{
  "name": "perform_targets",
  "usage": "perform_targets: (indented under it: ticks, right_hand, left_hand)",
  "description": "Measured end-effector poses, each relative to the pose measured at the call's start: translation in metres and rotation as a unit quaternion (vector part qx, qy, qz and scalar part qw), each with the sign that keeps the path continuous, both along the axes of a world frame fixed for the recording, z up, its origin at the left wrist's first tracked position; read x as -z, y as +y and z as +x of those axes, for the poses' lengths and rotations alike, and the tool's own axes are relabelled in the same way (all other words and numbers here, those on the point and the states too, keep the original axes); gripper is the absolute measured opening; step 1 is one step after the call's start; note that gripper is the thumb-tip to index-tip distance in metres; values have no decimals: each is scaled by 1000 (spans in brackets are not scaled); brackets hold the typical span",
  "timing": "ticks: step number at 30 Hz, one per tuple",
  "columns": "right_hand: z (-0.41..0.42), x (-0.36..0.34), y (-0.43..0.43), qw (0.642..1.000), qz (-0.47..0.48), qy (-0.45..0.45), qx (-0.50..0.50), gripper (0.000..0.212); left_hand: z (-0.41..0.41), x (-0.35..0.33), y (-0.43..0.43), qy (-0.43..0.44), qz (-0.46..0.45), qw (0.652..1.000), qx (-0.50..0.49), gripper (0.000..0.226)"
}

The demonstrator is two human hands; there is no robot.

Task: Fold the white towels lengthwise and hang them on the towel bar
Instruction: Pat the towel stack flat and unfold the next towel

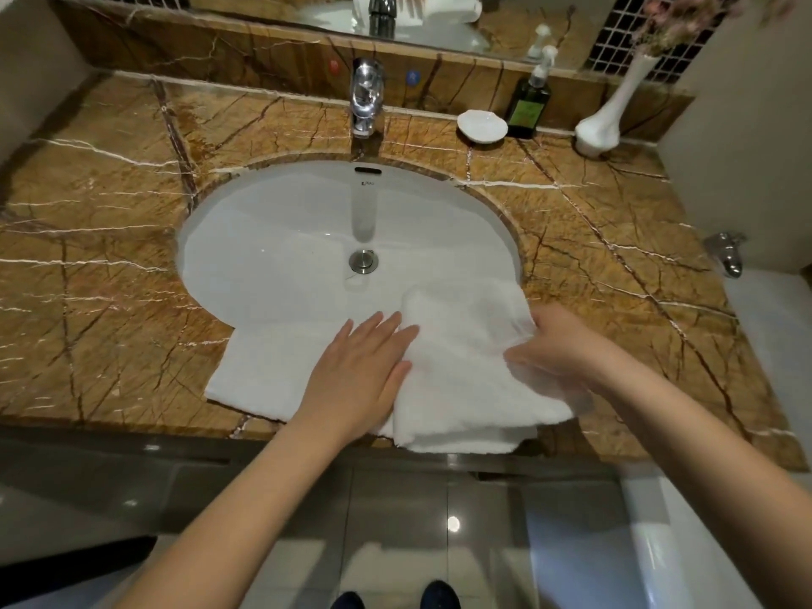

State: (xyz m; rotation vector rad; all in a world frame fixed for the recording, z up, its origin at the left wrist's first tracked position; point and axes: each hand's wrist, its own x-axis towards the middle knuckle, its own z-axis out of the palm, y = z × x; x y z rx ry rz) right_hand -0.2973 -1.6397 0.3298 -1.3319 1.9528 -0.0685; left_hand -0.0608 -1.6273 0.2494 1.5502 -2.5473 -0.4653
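A white towel [465, 380] lies across the front rim of the sink [281, 239] and the marble counter [110, 257]. Its right part is folded over itself toward the left. My left hand [360, 375] lies flat with straight fingers on the lower layer, just left of the folded edge. My right hand [558, 345] grips the upper layer at its right side, fingers curled into the cloth. No towel bar is in view.
A chrome tap [367, 98] stands behind the basin. A white soap dish [482, 125], a dark pump bottle [529, 103] and a white vase [608, 112] stand at the back right. A white bathtub edge [764, 327] lies to the right, grey floor below.
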Motion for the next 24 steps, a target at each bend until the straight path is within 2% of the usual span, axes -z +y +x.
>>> perform_targets:
  ticks: [3, 5, 8, 12, 16, 17, 19, 20, 21, 23, 24]
  right_hand:
    - [-26, 10, 5, 999, -22, 28, -14, 16]
    - [-48, 16, 10, 998, -29, 47, -5, 18]
    - [-82, 23, 16, 993, -28, 115, 2, 18]
    - [-120, 27, 33, 980, -39, 192, 42, 29]
    - [-134, 29, 50, 957, -48, 285, -5, 28]
    - [-132, 28, 52, 949, -74, 306, -12, 35]
    - [-119, 29, 57, 921, -187, 342, -18, 53]
    - [-106, 29, 60, 914, -258, 312, -13, 56]
    - [-89, 29, 63, 923, -302, 237, -17, 54]
    - [-52, 35, 71, 946, -306, 70, -82, 46]
    - [-36, 43, 75, 951, -277, 39, -133, 44]
  left_hand:
    - [-7, 14, 7, -25, 23, 999, -13, 57]
    - [-4, 17, 13, -49, 19, 999, -11, 59]
    - [1, 16, 20, -97, 7, 995, -4, 60]
    - [7, 3, 30, -110, 8, 994, -13, 62]
    - [6, -2, 34, -125, 2, 992, -19, 61]
    - [2, -3, 33, -124, -6, 992, -17, 61]
    - [-13, -6, 29, -101, -23, 994, -17, 58]
    - [-25, -8, 27, -81, -27, 996, -19, 56]
    - [-37, -8, 26, -62, -28, 997, -19, 55]
    - [-60, -6, 26, -44, -26, 999, -9, 55]
    - [-68, -3, 27, -43, -19, 999, -9, 56]
